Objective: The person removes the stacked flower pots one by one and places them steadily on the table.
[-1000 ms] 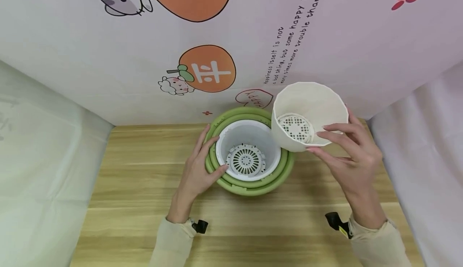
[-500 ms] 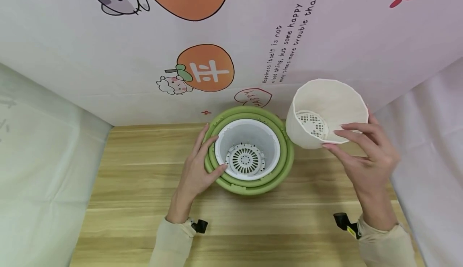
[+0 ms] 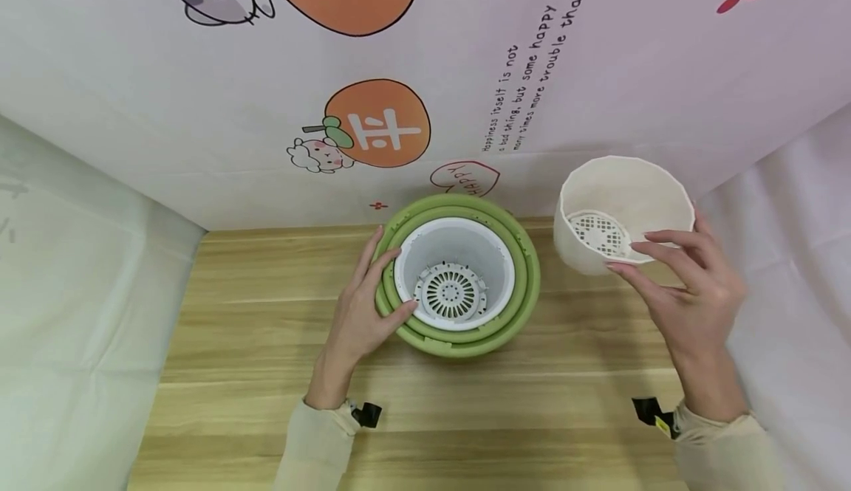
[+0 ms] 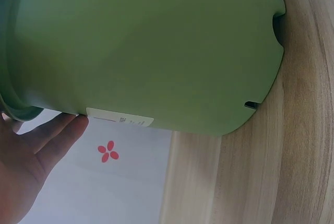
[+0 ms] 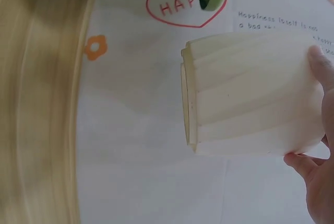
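Note:
On the table, green flowerpots [image 3: 459, 349] stand nested, with a white flowerpot [image 3: 459, 246] inside them whose slotted base shows at the bottom. My left hand [image 3: 359, 317] grips their left side, its thumb and a finger over the rims. In the left wrist view, other fingers touch the green wall [image 4: 156, 51] under the rim, beside a pale label [image 4: 120, 116]. Off to the right, above the table, my right hand [image 3: 694, 295] pinches the rim of a cream flowerpot [image 3: 578, 251], fingers inside and thumb outside. That pot is tilted, its lattice base visible within.
A wooden table [image 3: 266, 358] lies under everything. Behind it rises a white backdrop [image 3: 233, 122] printed with orange fruit and lettering. Pale cloth hangs [image 3: 791, 314] close beside the right hand, and another cloth [image 3: 86, 269] bounds the left side.
My right hand has carried the cream flowerpot rightward, away from the nested pots it overlapped earlier, and slightly lower in the last half second. The left hand has stayed on the rims.

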The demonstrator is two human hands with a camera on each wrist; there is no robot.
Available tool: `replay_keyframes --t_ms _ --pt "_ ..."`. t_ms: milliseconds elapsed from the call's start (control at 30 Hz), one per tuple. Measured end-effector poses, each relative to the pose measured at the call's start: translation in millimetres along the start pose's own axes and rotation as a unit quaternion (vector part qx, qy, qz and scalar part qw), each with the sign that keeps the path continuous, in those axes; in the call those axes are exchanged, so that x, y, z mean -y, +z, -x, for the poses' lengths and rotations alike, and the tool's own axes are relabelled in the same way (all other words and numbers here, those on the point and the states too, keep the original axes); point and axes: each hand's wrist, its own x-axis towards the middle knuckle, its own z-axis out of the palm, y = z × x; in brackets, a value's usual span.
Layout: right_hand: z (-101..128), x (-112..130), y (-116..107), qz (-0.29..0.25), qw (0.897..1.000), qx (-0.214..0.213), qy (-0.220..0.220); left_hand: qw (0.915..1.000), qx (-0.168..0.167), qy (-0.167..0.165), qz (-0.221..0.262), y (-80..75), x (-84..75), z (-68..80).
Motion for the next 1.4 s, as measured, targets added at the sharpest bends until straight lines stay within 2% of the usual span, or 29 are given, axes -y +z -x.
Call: replay_keyframes --t_ms 367,1067,1400 --pt "5 -10 -9 0.023 1.0 0.007 0.009 1.0 0.002 -0.008 -0.002 -0.2 0.9 0.7" --pt "13 -27 -19 0.051 0.998 0.021 0.023 1.0 -0.001 -0.001 0.005 0.2 0.0 0.0" --pt "21 -42 -24 0.069 0.997 0.033 0.031 1.0 -0.001 -0.003 0.007 0.4 0.4 0.0"
